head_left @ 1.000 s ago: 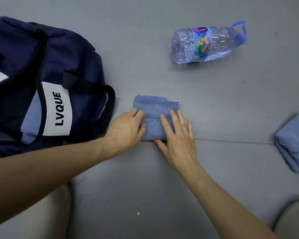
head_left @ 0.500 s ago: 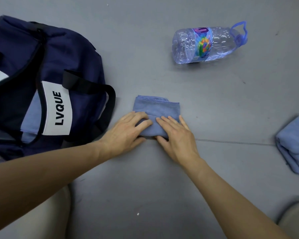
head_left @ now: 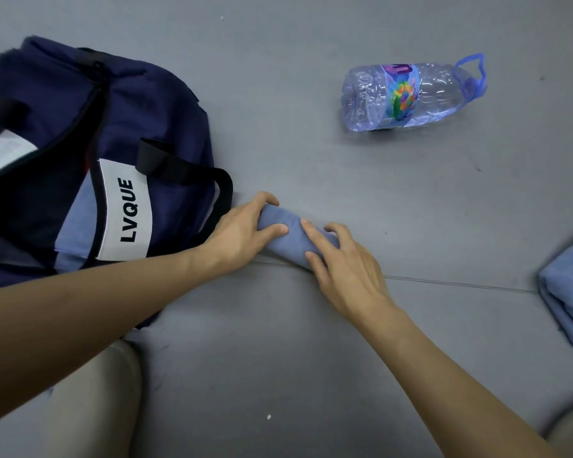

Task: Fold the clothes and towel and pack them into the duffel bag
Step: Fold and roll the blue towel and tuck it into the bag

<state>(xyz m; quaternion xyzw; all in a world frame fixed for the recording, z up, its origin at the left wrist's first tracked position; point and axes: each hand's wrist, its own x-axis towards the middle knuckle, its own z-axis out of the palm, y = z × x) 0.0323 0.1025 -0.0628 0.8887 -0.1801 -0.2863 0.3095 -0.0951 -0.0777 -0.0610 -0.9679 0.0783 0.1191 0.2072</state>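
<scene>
Inside, duffel bag (head_left: pixel 166 120) holds blue cloth (head_left: pixel 76 223); rolled towel (head_left: pixel 290 249) lies beside.

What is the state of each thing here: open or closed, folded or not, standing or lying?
duffel bag: open, light blue cloth inside.
small blue towel: folded into a tight bundle, between both hands.
left hand: grips the towel's left end.
right hand: grips its right end.
plastic bottle: lying on its side.
second blue cloth: folded, at the right edge.

Bundled blue towel (head_left: pixel 293 238) beside open navy duffel (head_left: pixel 166 120)
</scene>
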